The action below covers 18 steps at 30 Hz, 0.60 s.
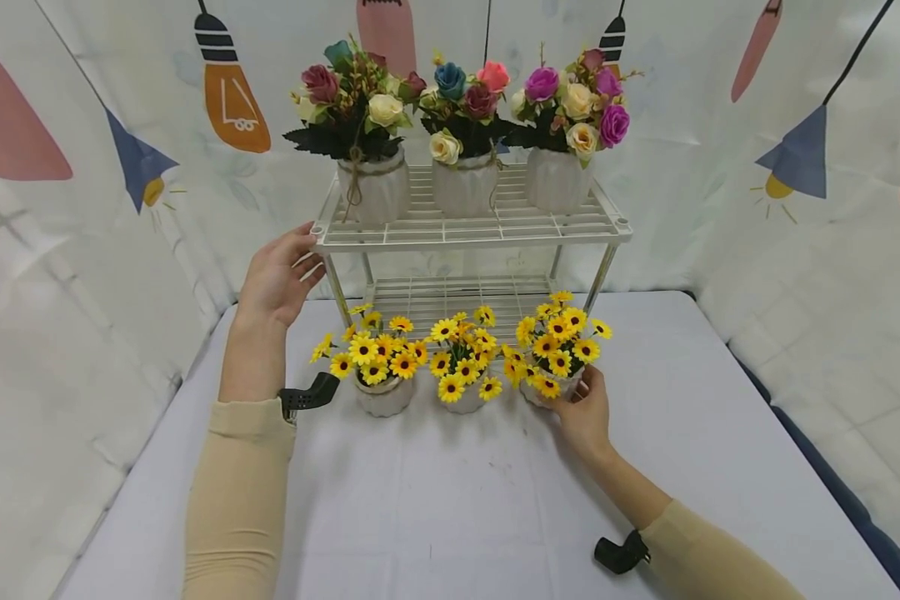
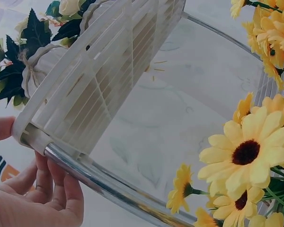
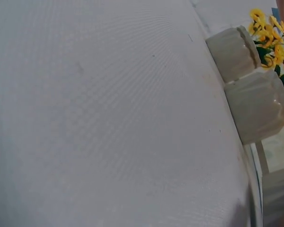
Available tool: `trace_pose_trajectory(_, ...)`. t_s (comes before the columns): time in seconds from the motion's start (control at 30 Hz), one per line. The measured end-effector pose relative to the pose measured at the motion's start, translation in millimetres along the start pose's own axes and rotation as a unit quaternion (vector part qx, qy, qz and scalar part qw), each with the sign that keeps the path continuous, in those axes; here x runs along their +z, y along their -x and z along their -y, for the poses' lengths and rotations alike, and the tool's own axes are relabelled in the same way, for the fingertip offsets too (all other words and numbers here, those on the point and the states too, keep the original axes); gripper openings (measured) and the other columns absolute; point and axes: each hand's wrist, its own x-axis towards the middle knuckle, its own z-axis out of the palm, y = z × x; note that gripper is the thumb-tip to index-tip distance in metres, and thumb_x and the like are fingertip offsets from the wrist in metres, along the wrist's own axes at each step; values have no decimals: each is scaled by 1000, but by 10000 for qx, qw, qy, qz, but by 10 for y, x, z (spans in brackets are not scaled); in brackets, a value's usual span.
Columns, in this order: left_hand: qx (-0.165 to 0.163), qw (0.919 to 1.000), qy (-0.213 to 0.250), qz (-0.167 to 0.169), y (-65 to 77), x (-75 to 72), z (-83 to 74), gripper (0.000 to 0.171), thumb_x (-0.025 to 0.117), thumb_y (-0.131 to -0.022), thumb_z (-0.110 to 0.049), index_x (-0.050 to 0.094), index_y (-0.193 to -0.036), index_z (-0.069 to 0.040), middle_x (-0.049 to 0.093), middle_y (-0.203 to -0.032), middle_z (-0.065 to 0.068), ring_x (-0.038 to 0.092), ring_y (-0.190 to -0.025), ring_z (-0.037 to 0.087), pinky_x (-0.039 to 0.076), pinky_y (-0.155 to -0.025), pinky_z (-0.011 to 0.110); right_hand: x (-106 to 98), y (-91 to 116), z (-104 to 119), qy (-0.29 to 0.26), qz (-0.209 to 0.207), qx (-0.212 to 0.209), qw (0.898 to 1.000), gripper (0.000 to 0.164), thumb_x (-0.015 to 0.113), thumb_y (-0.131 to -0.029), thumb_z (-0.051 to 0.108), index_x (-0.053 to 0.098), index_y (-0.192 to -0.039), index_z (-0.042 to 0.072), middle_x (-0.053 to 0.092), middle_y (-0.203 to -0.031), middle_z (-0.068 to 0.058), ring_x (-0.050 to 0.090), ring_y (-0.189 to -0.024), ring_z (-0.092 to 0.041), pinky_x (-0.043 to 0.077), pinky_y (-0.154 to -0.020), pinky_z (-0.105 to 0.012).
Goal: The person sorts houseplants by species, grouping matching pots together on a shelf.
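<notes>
My left hand (image 1: 277, 279) is at the front left corner of a white two-tier wire rack (image 1: 465, 246). In the left wrist view, its thumb lies on the corner while the fingers (image 2: 72, 194) curl beneath, beside the metal post (image 2: 92, 177). Low on the right, my right hand (image 1: 587, 414) grips a pale pot of yellow daisy-like flowers (image 1: 558, 348), its fingers wrapped about the right side of the pot. Two similar pots stand in line to the left: a middle one (image 1: 465, 404) and a left one (image 1: 385, 398). The right wrist view does not show the right hand's grip.
Three pale pots of artificial roses, left (image 1: 375, 196), middle (image 1: 465, 190) and right (image 1: 558, 183), stand on the upper shelf. The lower shelf (image 1: 457, 292) sits behind the yellow flowers. A white cloth (image 1: 465, 500) covers the table, with a printed curtain (image 1: 690, 183) behind.
</notes>
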Motion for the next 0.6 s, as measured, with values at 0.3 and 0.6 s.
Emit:
trace_pose_trajectory(0.3, -7, 10000, 74, -6, 7, 1, -5, 47, 64, -103, -20, 53, -146, -3, 51, -135, 9, 53, -106, 19, 40, -94, 32, 20, -52, 131, -388, -439, 31, 9983, 90, 89, -83, 14, 32, -150, 2, 41, -147, -16, 45, -127, -32, 43, -101, -42)
trace_pose_trajectory(0.6, 21, 9999, 109, 49, 15, -1, 1, 46, 63, -103, -19, 53, -145, -2, 53, -131, 8, 52, -103, 18, 39, -94, 32, 119, -190, 221, -590, -863, -162, 9944, 90, 92, -79, 16, 36, -147, 2, 43, -143, -13, 46, -122, -29, 43, -94, -36)
